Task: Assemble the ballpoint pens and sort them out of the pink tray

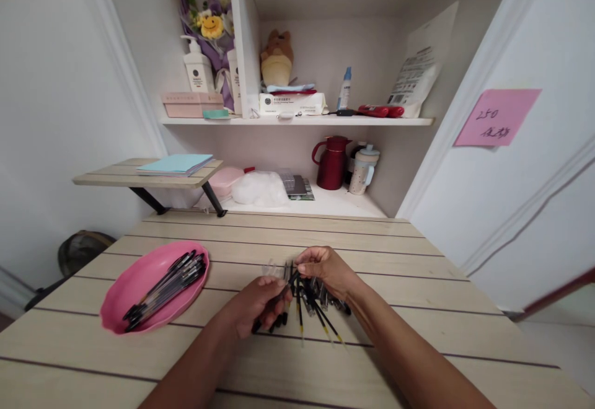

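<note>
Noted L hand & R hand w/ fingers pinching dark pen part above loose refills on table, R of pink tray; could slip & scatter refills if gripped off-ctr.

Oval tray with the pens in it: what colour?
The oval tray is pink; it shows best in the head view.
</note>
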Demonstrator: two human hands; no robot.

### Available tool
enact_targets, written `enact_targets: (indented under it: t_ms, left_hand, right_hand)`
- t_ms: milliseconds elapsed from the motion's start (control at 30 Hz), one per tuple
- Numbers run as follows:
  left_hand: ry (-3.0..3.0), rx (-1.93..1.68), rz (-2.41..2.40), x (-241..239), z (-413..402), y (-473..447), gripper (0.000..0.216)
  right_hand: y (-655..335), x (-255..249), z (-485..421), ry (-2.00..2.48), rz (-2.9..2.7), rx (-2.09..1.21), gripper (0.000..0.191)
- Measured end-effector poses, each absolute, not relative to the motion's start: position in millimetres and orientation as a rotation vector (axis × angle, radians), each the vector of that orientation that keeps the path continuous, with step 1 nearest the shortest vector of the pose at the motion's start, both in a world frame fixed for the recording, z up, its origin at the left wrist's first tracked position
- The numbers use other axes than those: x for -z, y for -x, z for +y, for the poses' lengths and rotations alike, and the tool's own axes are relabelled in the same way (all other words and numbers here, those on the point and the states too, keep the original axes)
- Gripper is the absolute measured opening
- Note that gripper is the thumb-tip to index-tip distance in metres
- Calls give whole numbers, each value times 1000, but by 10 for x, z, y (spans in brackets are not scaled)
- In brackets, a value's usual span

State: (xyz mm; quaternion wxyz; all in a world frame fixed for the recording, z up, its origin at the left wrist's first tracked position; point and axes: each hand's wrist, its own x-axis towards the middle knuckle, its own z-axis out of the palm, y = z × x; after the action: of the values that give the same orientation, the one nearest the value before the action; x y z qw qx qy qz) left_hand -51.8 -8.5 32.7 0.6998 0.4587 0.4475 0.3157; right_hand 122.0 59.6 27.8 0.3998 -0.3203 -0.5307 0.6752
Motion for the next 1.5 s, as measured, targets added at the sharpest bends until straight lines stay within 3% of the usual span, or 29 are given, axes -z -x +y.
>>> enact_targets:
  t_ms: [267,467,733,900,1133,1267,1500]
  left_hand:
    - [-1114,-829,1108,-321,-75,493,28]
    - [-1231,-872,1287,-263,-54,430,23]
    - [-963,-647,972,-334,-83,612,39]
    - [-1112,-682,1086,-342,-69,627,41]
    - [-1425,-866,1484,-335,35,856,13]
    - [-1588,-914,1624,-269,101,1048,9]
    - [-1698,-884,1762,-213,139,1097,8]
  right_hand:
    - [-1261,-362,573,798,-1274,-1784,36]
    - [-1150,-264,536,950,-1276,-1783,30]
    - [-1298,-301,639,876,-1249,-1788,30]
    - [-1482,-350,768,846,-1148,-1739,29]
    - [-1581,-205,946,1030,-1039,-1460,23]
    - [-1678,-171,1022,1095,-1013,-1320,23]
    - [-1671,-130,933,1304,-1643,-1408,9]
